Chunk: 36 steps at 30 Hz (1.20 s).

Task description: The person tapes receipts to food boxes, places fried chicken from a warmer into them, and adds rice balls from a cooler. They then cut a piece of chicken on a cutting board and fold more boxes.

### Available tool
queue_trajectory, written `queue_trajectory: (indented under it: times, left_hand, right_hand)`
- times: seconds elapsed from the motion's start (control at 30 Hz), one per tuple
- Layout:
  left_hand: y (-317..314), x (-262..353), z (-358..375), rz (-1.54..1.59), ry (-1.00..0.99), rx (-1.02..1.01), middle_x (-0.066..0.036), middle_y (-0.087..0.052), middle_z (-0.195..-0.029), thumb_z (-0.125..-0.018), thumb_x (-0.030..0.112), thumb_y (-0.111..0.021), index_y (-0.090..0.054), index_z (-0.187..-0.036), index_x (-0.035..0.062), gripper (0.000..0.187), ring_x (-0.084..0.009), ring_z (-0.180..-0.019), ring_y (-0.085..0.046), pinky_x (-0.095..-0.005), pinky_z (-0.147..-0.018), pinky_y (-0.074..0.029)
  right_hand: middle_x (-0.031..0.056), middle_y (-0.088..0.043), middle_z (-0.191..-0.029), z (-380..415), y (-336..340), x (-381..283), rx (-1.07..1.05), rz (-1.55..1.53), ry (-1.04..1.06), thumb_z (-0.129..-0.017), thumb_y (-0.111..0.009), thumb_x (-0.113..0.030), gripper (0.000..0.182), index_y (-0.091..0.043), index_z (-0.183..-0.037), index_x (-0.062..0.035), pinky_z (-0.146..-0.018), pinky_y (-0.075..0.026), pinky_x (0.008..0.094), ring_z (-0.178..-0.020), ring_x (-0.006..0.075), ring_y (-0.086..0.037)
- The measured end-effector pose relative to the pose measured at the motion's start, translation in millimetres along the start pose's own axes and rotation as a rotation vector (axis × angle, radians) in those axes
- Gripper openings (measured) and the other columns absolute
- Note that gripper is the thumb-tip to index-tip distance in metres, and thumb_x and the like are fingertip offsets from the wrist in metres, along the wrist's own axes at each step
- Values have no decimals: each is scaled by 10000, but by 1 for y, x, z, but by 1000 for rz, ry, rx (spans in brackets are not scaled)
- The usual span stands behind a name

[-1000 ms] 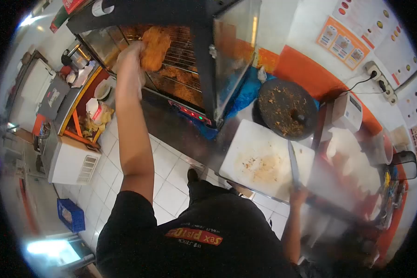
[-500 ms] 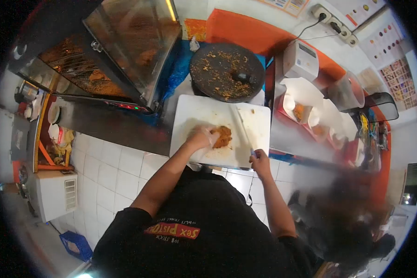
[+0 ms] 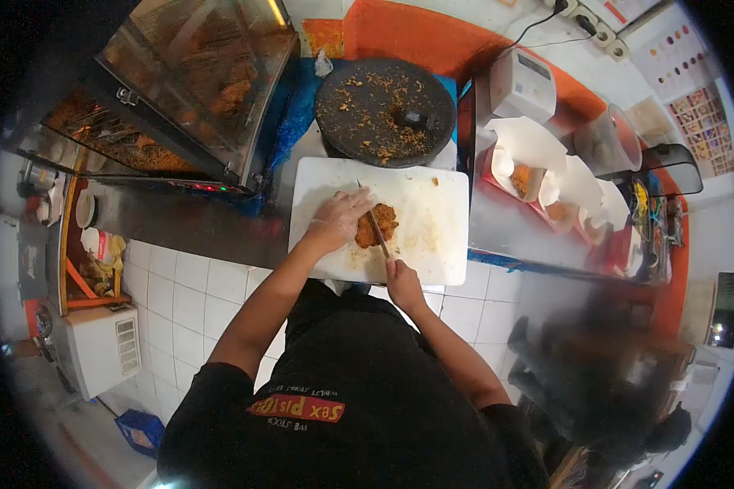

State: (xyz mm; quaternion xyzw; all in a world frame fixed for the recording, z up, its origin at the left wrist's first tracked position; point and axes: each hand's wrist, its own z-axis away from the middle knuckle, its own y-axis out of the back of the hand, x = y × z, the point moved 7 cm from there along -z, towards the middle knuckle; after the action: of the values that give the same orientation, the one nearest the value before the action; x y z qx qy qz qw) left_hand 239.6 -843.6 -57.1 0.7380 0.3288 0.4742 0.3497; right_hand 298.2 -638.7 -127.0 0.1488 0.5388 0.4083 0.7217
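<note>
A piece of fried chicken lies flat on the white cutting board. My right hand is closed around the handle of a knife at the board's near edge. The blade crosses the chicken, its tip pointing away from me. In a clear plastic glove, my left hand rests with fingers stretched out over the chicken's left side and beside the blade near its tip. Whether those fingertips touch the blade cannot be made out.
Behind the board stands a round dark stone mortar with crumbs and a black pestle. Paper-lined red boxes with food are to the right. A glass-doored display cabinet stands on the left, a white device at the back.
The knife has come left from the board's right side and now lies across the chicken. My left hand has shifted up and flattened out. The camera view has shifted slightly.
</note>
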Motion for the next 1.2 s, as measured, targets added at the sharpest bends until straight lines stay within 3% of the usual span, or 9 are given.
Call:
queue_trajectory:
  times: [0.2, 0.27, 0.5, 0.57, 0.8, 0.97, 1.1, 1.17, 1.2]
  left_hand:
    - [-18, -20, -7, -138, 34, -170, -55, -597, -1387, -845, 44, -543, -622, -1322, 155, 496, -329, -1055, -591, -432, -927, -507]
    - [-10, -17, -10, -98, 14, -56, -33, -629, -1369, -816, 45, -563, -670, -1262, 118, 465, -318, -1011, -602, -422, -900, -507]
    - [-30, -34, -9, -49, -12, -92, -5, -620, -1393, -813, 27, -582, -674, -1270, 145, 480, -302, -987, -587, -418, -843, -501]
    - [-40, -41, -1, -131, 77, -259, 76, -507, -1504, -815, 50, -557, -604, -1372, 191, 576, -279, -1046, -568, -419, -927, -481]
    - [-46, -52, 2, -241, 75, -323, 85, -491, -1525, -827, 63, -546, -599, -1385, 216, 581, -272, -1048, -569, -427, -934, -466]
    - [-35, -45, -11, -246, 9, -153, 22, -552, -1477, -760, -9, -574, -611, -1370, 179, 640, -305, -969, -593, -443, -898, -463]
    - [-36, -47, -17, -181, 47, -201, 5, -527, -1500, -747, -21, -573, -586, -1392, 165, 671, -312, -994, -607, -441, -911, -461]
    - [-20, -41, -11, 13, -62, 70, 12, -544, -1484, -733, -40, -575, -609, -1365, 140, 658, -300, -976, -614, -430, -905, -456]
    - [-24, -42, -4, 16, -58, 62, 12, -544, -1484, -733, -40, -575, -609, -1365, 140, 658, -300, -976, -614, -430, -905, -456]
  right_hand:
    - [354, -655, -872, 12, 9, -25, -12, 61, -71, -1059, -409, -407, 502, -611, -926, 33, -777, -497, 608, -863, 557, -629]
    - [352, -657, -875, 11, 12, -28, -3, 60, -78, -1059, -407, -406, 503, -611, -921, 32, -769, -500, 610, -855, 558, -632]
    - [319, -670, -824, 11, 10, -26, -26, 188, -166, -1058, -411, -396, 467, -596, -953, 20, -725, -519, 605, -783, 525, -657]
    - [306, -670, -803, 11, 6, -22, 16, 238, -164, -1058, -411, -401, 467, -592, -952, 16, -702, -524, 594, -763, 515, -659]
    - [304, -676, -838, 4, -3, -23, -24, 298, -181, -1059, -401, -409, 473, -586, -958, 15, -708, -536, 577, -777, 506, -664]
    - [320, -674, -871, -9, -4, -19, 2, 278, -167, -1049, -413, -447, 498, -611, -976, 4, -757, -535, 580, -839, 516, -663]
    - [331, -669, -868, -9, 12, -31, -39, 164, -153, -1046, -423, -457, 507, -626, -969, 1, -762, -529, 586, -834, 527, -657]
    - [340, -663, -856, 7, 10, -43, -17, 93, -149, -1051, -423, -445, 516, -630, -956, 18, -759, -522, 593, -827, 531, -652]
    - [338, -662, -844, 15, 7, -46, -22, 102, -174, -1051, -433, -432, 506, -617, -940, 27, -753, -517, 604, -827, 537, -648]
